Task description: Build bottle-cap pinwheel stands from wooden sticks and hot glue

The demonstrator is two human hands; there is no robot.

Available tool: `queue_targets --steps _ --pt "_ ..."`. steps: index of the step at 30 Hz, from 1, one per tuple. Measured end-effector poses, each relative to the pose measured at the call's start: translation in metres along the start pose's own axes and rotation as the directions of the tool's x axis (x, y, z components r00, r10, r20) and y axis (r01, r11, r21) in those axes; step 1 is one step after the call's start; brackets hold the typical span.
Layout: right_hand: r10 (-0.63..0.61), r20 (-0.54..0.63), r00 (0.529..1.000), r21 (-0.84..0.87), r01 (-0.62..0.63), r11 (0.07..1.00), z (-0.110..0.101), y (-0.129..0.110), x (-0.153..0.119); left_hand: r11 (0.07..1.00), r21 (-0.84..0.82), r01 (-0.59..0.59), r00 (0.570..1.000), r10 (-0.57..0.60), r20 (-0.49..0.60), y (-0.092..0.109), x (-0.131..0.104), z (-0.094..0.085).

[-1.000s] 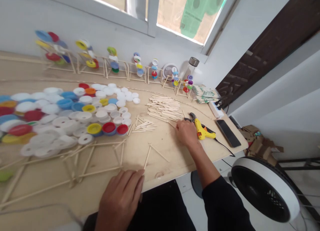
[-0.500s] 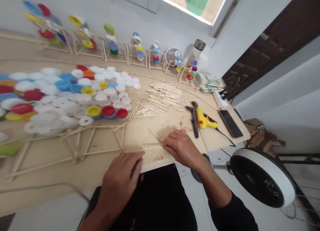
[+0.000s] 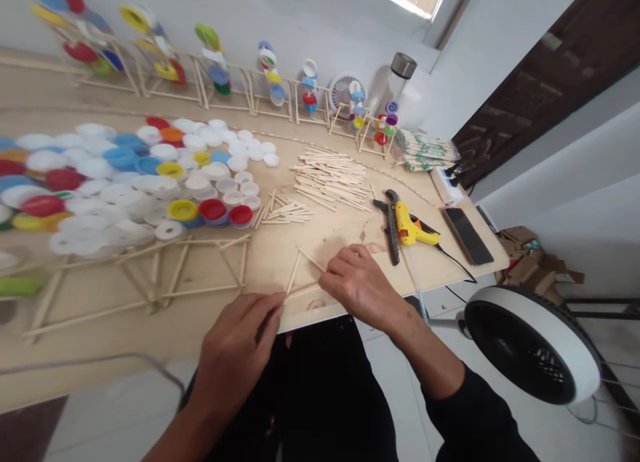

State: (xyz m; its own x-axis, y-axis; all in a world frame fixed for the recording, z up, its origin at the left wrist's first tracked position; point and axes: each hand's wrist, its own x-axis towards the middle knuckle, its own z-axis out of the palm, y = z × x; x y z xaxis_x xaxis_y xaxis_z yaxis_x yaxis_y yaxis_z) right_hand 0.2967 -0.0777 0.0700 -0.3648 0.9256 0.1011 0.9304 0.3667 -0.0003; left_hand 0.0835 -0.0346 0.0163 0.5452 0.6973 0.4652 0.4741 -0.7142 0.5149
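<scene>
A small triangle of wooden sticks [image 3: 295, 270] lies on the table near its front edge. My left hand [image 3: 244, 332] pinches the triangle's left corner between thumb and fingers. At the right corner my right hand [image 3: 356, 282] is closed, its fingertips covering that joint. The peak of the triangle points away from me. To the left stand larger joined stick frames [image 3: 200, 292]. Beyond the triangle are short cut sticks [image 3: 287, 210] and a bigger pile of sticks [image 3: 330, 177]. A yellow glue gun [image 3: 409, 225] rests on its black stand to the right of my right hand.
Many bottle caps [image 3: 120, 195] cover the table's left side. Stick frames with coloured caps [image 3: 217, 75] line the wall. A phone [image 3: 467, 235], a power strip [image 3: 447, 185] and bagged sticks [image 3: 427, 150] lie at right. A fan [image 3: 530, 345] stands beside the table.
The camera view has shifted slightly. Both hands stay at the triangle's two lower corners, and nothing has been let go.
</scene>
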Motion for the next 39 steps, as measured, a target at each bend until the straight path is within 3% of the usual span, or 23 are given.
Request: queue_targets --steps 12,16,20,22,27,39 --pt "-0.010 0.000 1.000 0.004 0.010 1.000 0.004 0.001 0.005 0.996 0.072 -0.058 0.998 0.058 0.001 0.002 0.004 0.001" --pt "0.099 -0.040 0.994 0.110 -0.094 0.989 -0.001 0.005 -0.003 0.995 0.084 -0.051 0.999 0.052 -0.003 0.001 0.004 0.002" --pt "0.294 -0.129 0.947 0.209 -0.264 0.942 -0.003 0.007 -0.021 0.994 0.083 -0.065 0.998 0.065 -0.005 0.000 0.003 0.003" --pt "0.347 -0.119 0.930 0.248 -0.310 0.918 0.000 0.004 -0.030 0.995 0.082 -0.061 0.998 0.062 -0.007 0.000 0.003 0.003" --pt "0.412 -0.069 0.909 0.270 -0.380 0.885 0.014 -0.009 -0.038 0.995 0.082 -0.053 0.999 0.053 0.001 0.001 0.003 0.002" --pt "0.449 -0.175 0.876 0.170 -0.422 0.890 0.031 -0.020 -0.031 0.996 0.070 -0.063 0.998 0.064 -0.009 0.000 0.001 0.002"
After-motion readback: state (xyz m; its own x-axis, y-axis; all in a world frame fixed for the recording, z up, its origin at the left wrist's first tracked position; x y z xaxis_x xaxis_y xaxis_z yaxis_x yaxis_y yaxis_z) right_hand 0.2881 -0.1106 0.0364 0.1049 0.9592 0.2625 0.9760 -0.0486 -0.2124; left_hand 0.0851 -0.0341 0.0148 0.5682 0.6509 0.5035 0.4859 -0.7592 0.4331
